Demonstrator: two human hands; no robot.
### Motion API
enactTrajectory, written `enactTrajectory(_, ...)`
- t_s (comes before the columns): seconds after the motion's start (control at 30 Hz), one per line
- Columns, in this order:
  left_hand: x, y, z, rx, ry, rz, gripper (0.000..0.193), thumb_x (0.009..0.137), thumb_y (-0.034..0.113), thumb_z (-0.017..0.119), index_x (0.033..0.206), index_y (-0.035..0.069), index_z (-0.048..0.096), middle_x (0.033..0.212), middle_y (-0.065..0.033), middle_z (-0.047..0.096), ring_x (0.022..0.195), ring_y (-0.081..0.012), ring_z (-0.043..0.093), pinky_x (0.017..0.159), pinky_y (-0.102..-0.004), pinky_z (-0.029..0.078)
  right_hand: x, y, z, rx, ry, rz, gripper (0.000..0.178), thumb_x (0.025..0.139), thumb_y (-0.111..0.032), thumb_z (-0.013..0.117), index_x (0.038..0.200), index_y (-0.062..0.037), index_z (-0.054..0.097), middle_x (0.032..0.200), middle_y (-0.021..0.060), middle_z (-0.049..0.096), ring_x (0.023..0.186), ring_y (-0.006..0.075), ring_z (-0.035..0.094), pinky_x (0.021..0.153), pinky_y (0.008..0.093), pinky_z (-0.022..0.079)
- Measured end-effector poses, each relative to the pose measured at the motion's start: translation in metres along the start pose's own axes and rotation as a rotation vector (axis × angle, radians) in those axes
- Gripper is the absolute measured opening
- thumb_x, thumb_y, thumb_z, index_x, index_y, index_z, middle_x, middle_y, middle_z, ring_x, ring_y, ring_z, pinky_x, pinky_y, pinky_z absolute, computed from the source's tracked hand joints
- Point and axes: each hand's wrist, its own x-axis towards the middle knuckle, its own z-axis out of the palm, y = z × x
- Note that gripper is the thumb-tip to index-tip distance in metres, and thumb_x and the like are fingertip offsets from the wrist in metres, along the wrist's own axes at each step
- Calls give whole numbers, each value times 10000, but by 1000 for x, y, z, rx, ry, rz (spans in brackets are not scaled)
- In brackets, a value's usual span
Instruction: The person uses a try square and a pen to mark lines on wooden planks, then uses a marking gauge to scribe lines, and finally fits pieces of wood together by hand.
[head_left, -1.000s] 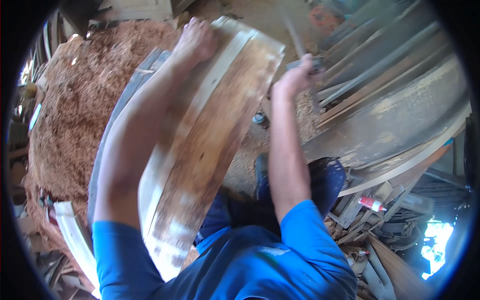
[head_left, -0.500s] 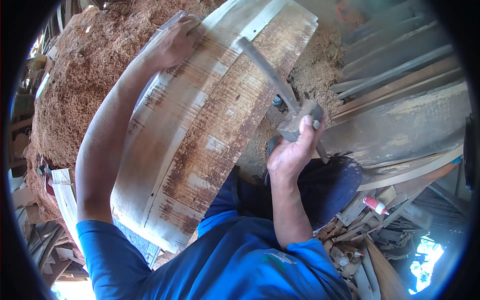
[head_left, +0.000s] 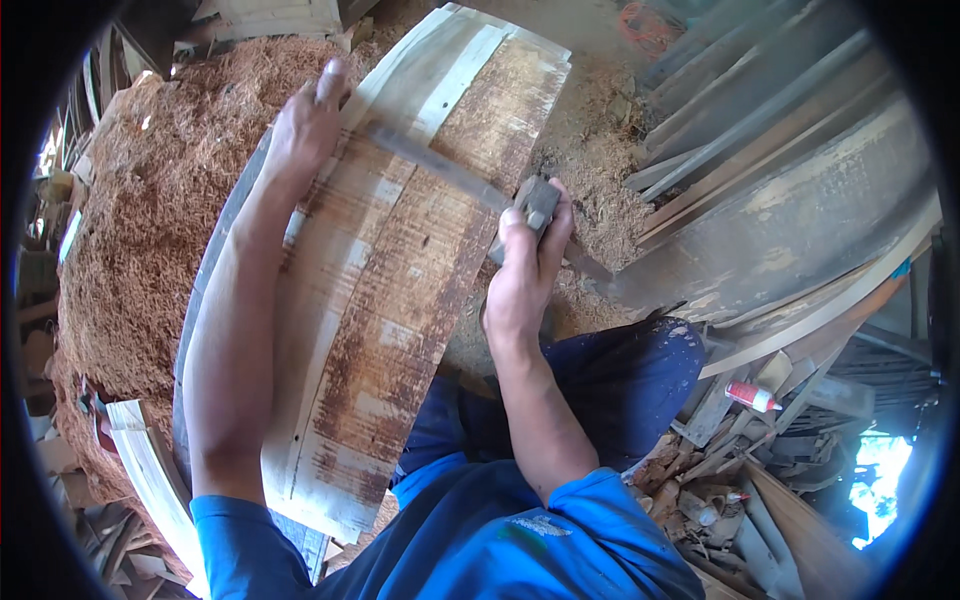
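A long curved wooden panel (head_left: 400,260), pale with rough brown patches, lies slanted across the middle. My left hand (head_left: 308,125) is at its far left edge, thumb pointing away; the fingers look curled over the edge and are partly hidden. My right hand (head_left: 525,255) holds a tool made of a grey block with a long bar through it (head_left: 540,203), at the panel's right edge. My thumb presses on the block. The bar, blurred at its far end, reaches across the panel toward my left hand and also sticks out to the right.
A large heap of reddish-brown shavings (head_left: 140,260) lies left of the panel. Stacked planks (head_left: 770,110) and a broad curved board (head_left: 790,220) stand at the right. A white and red bottle (head_left: 752,396) lies among wood scraps (head_left: 700,500) at the lower right.
My right hand has brought the tool left and away from me, so its bar now crosses the panel. My left hand has moved left and slightly nearer. The view has shifted too.
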Motion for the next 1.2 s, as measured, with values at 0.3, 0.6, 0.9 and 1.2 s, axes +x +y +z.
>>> enactTrajectory(0.3,-1,-6,13,-43,10,84,781,962,688,333,1315,30,563,1322,-234,558,1250,-359,511,1072,-487,381,66,15,-8,-275,-41,-86,570,966,-277,494,1431,-22,284,1089,163,448,852,151,500,685,336,461)
enactTrajectory(0.6,-8,-1,11,-17,84,147,886,913,754,362,1151,-47,657,1184,-318,610,1159,-424,575,1019,-477,422,36,20,-10,-336,-53,-252,445,991,-220,428,1349,34,356,1201,214,431,893,194,513,643,365,481)
enactTrajectory(0.9,-1,-7,12,33,125,154,876,928,742,339,1051,-55,680,1103,-328,616,1073,-402,615,931,-492,471,12,11,-3,-268,-97,-227,603,959,-274,483,1419,43,255,1066,152,444,875,179,467,767,384,452)
enactTrajectory(1.2,4,3,19,3,64,170,797,952,704,340,1080,-28,627,1043,-265,649,985,-354,631,918,-466,468,12,7,-15,-269,-124,-153,666,962,-324,500,1444,39,220,1123,178,438,982,201,500,781,401,492)
